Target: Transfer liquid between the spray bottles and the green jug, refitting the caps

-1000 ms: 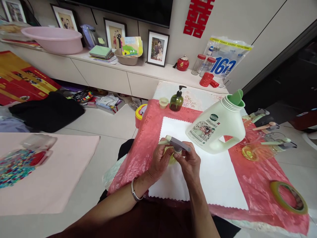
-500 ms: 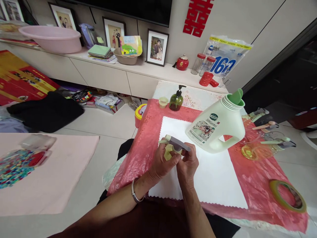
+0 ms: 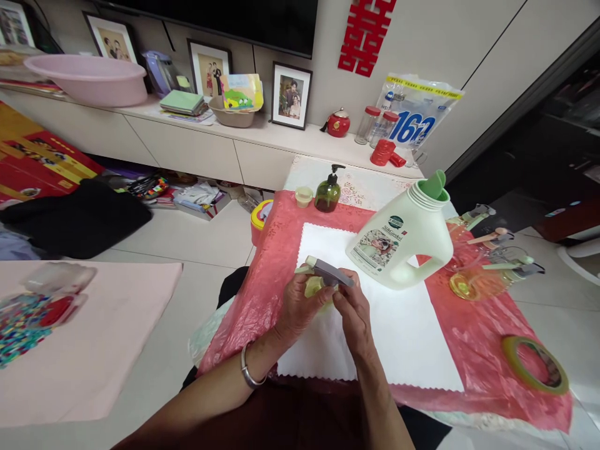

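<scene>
A small spray bottle [image 3: 330, 272] with a grey and pale green trigger head is between my hands, above a white sheet [image 3: 398, 337]. My left hand [image 3: 297, 309] is closed around its yellowish, see-through body. My right hand [image 3: 355, 309] grips it from the other side, its fingers at the neck and under the rear of the head. Thumbs and fingers partly hide the collar. Just beyond stands a large pale green detergent jug [image 3: 398, 240], uncapped, with a green spout [image 3: 434, 185] showing at its mouth.
A dark green pump bottle [image 3: 327, 192] and a small cup [image 3: 304, 197] stand at the table's back. Several spray bottles [image 3: 487, 284] lie on the right, on red plastic film [image 3: 464, 331]. Nearer is a tape roll [image 3: 534, 364]. Colourful small pieces [image 3: 23, 325] cover part of a pink surface at left.
The whole view has shifted slightly. My right fingers have changed position a little around the bottle's neck, while both hands keep hold of the spray bottle.
</scene>
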The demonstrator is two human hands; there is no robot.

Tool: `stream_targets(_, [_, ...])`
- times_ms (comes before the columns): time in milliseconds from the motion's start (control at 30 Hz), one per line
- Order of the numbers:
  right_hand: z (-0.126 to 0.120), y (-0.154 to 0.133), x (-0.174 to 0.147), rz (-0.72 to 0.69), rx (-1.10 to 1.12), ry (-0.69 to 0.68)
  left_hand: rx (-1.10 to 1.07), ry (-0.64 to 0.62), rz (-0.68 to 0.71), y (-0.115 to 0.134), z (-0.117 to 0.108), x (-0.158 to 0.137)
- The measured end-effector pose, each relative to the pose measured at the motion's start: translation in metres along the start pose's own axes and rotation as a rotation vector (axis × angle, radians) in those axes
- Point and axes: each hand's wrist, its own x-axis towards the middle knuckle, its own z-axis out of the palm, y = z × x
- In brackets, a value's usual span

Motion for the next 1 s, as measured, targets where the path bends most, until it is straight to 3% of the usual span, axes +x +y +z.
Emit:
stream_targets(133, [-0.003,0.002,0.005,0.002,0.031,-0.039,-0.005,0.009,0.032,-0.009,-0.002,0.001])
stream_targets(633, [0.002,0.016,0.006,-0.083,0.008,0.067,-0.129,0.029,0.046,-0.009,-0.001,-0.003])
stream_targets(1000, [-0.007,0.011,0.014,-0.079,0.04,-0.094,-0.03,0.026,0.021,-0.005,-0.001,-0.001])
